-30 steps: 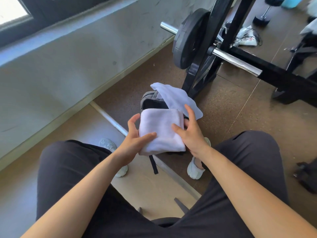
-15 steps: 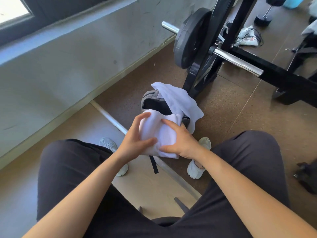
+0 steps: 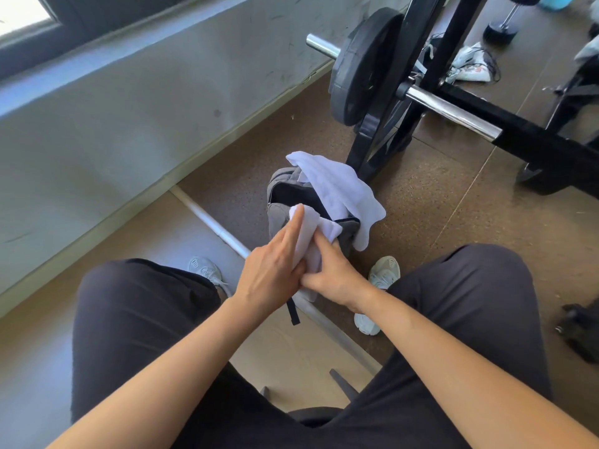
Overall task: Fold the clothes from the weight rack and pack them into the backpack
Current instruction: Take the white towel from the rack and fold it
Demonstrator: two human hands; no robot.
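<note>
A grey backpack stands open on the floor between my feet. Over its far rim hangs a white cloth. A folded white garment is pressed between my two hands just above the bag's near edge. My left hand lies flat against the garment's left side, fingers stretched forward. My right hand grips it from the right, fingers curled into the fabric. The lower part of the garment is hidden by my hands.
A black weight rack with a plate and a chrome bar stands right behind the backpack. A grey wall runs along the left. A dumbbell and clutter lie at the far right. My knees flank the bag.
My hands have squeezed the folded garment narrower and moved it down toward the backpack's opening. The left hand has gone from cupping the cloth to lying flat against it.
</note>
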